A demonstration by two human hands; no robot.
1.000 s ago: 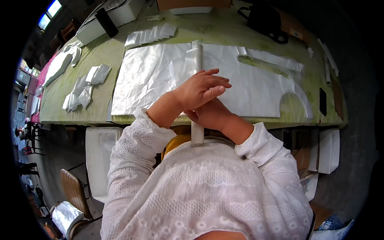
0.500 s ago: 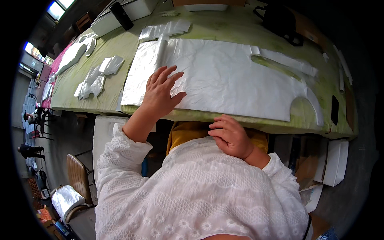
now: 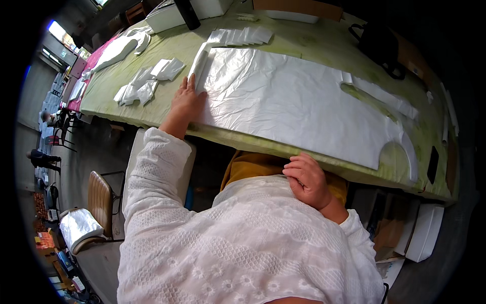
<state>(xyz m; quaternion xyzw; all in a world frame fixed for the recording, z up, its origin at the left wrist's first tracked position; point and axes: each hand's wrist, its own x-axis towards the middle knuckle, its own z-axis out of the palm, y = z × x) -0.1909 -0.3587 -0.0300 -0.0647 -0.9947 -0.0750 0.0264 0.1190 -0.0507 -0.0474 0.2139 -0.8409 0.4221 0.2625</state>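
A thin white plastic apron [image 3: 283, 96] lies spread across the table, its curved cut-outs and strap ends toward the right. Along its left end runs a raised fold [image 3: 200, 60]. My left hand [image 3: 188, 101] rests flat on that left end, just below the fold, with fingers stretched out and thumb apart. At the table's front edge, before my waist, my right hand [image 3: 308, 181] hangs off the apron. Its fingers are loosely bent, and I see nothing in them.
Small folded white packets [image 3: 147, 83] lie left of the apron, and a row of more packets [image 3: 240, 35] behind it. A black bag [image 3: 377, 50] stands at the back right, a dark phone-like slab [image 3: 433, 164] at the right edge. A brown chair [image 3: 100, 200] stands lower left.
My left hand has come down from above the apron to its left end. The raised fold has shifted outward to that end. My right hand stays near my waist; the whole view has turned somewhat.
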